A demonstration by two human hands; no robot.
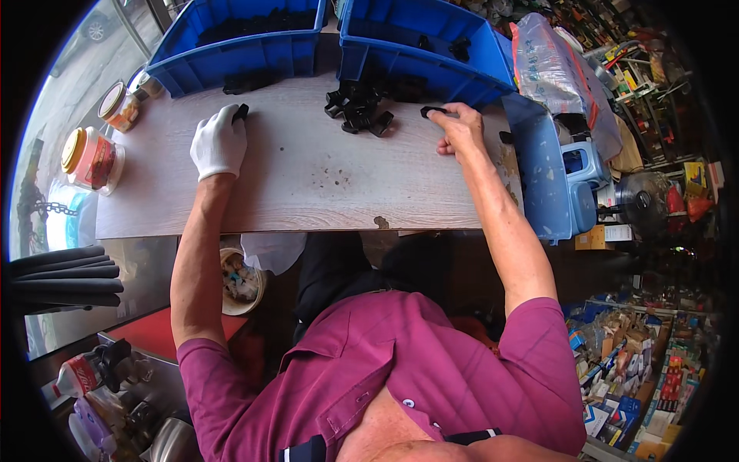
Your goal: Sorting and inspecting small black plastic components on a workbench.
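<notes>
Gloved left hand (219, 142) pinches black part (241, 112), right hand (459, 128) pinches black clip (428, 112); grey wood-grain table (308, 181), cluttered shop

lighting even and bright across the desk (308, 185), daylight entering from the window side at upper left, where the view washes out pale. shadows under the hands soft and short. area beneath the desk dim, detail lost in dark clothing. no strong glare; mild sheen on the clear plastic bag (550, 69) at upper right. heavy fisheye distortion: desk edges bow, black vignette fills all corners. centre sharp; shelves (639, 369) at right rim soft and smeared, small items there unreadable.
</notes>
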